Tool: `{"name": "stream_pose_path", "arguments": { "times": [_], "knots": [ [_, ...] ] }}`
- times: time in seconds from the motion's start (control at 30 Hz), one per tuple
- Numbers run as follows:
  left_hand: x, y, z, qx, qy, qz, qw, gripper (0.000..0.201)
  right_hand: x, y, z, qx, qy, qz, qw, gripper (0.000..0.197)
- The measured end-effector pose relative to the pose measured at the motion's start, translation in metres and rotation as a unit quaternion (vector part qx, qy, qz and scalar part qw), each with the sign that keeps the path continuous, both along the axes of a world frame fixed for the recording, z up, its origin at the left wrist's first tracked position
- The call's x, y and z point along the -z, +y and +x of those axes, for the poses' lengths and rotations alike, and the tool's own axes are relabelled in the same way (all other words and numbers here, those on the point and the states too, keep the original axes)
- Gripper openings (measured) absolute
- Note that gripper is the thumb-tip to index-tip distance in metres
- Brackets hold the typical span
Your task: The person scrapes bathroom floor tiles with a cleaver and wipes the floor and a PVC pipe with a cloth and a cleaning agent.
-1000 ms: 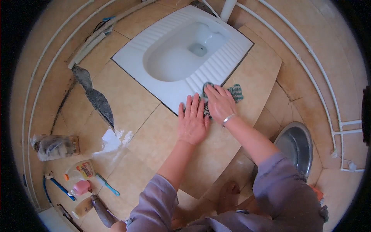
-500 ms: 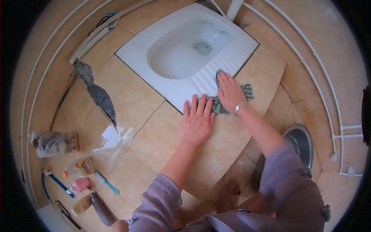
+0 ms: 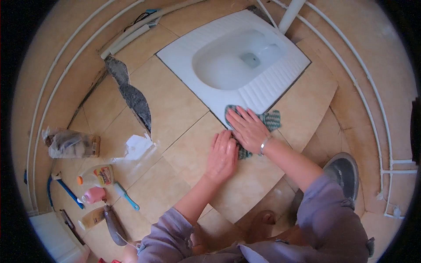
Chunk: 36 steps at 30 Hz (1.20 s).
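A white ceramic squat toilet pan (image 3: 210, 93) is set into the beige tiled floor. At its near corner lies a green-and-white striped cloth (image 3: 272, 119), bunched and partly hidden under my hands. My right hand (image 3: 250, 130), with a silver bracelet at the wrist, rests flat on the cloth over that corner, fingers stretched out. Just to its left, my left hand (image 3: 222, 154) has its fingers curled together at the cloth's near edge, where a dark fold of it shows beneath them.
At left are a plastic-wrapped package (image 3: 74, 144), a clear bottle (image 3: 98, 176), a pink bottle (image 3: 94, 195), a turquoise-handled brush (image 3: 127, 196) and a grey bottle (image 3: 115, 228). A dark basin (image 3: 344, 175) stands at right. Broken tile exposes a grey strip (image 3: 136, 103). White pipes line the walls.
My right hand has slid left and nearer with the cloth, onto the pan's corner. My left hand's spread fingers have curled onto the cloth edge. The whole view has shifted slightly.
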State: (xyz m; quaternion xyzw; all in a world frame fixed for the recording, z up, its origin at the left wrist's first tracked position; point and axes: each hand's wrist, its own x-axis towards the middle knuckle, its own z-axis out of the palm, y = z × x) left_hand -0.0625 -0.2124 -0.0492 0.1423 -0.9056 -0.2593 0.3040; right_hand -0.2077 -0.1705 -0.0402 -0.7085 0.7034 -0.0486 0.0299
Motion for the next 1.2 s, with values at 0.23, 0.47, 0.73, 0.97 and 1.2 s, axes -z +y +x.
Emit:
{"name": "stream_pose_path", "arguments": {
  "times": [0.23,0.47,0.73,0.97,1.2],
  "knots": [
    [-0.005,-0.012,-0.009,-0.247,-0.061,0.061,0.965,0.044,0.006,-0.095,0.019,0.035,-0.025,0.020,0.999,0.047],
    [-0.009,0.011,0.036,-0.043,-0.155,-0.023,0.987,0.033,0.001,0.004,0.028,0.018,-0.057,0.028,0.998,0.048],
    [-0.010,0.017,0.040,0.000,-0.047,0.060,0.997,0.044,0.003,0.048,0.063,0.113,-0.044,-0.029,0.992,0.048],
    [-0.006,0.022,0.063,0.055,-0.149,-0.027,0.987,0.060,0.006,0.091,0.121,0.245,-0.067,-0.054,0.966,0.048],
    [-0.016,0.088,0.045,0.009,-0.274,0.000,0.962,0.057,-0.100,0.169,0.030,0.240,-0.092,0.080,0.963,0.027]
  ]
}}
